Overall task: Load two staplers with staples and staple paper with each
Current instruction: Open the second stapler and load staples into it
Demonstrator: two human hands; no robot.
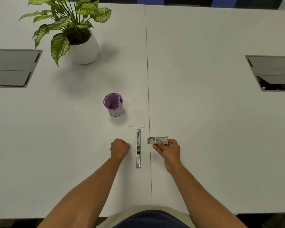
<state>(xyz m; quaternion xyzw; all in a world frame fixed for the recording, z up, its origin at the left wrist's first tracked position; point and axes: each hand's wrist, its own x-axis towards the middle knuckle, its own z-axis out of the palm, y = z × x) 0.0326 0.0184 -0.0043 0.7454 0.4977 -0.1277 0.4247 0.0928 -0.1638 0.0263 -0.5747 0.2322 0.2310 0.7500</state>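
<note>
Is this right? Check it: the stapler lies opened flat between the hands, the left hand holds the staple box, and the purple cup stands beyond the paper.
One thing is wrong. In the head view the right hand, not the left, holds the staple box. The left hand pinches something small beside the opened stapler. The rest stands.

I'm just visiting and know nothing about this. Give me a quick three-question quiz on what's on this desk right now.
1. True or false: the stapler lies opened out flat on the table.
2. What does the right hand hold? A) the purple cup B) the staple box C) the paper
3. Fill in: the left hand pinches a small strip of ____ beside the stapler.

Key: 1 true. 2 B; the box is open at its left end. 3 staples, by the look of it; the strip is small and pale, so that is a judgement.
</note>
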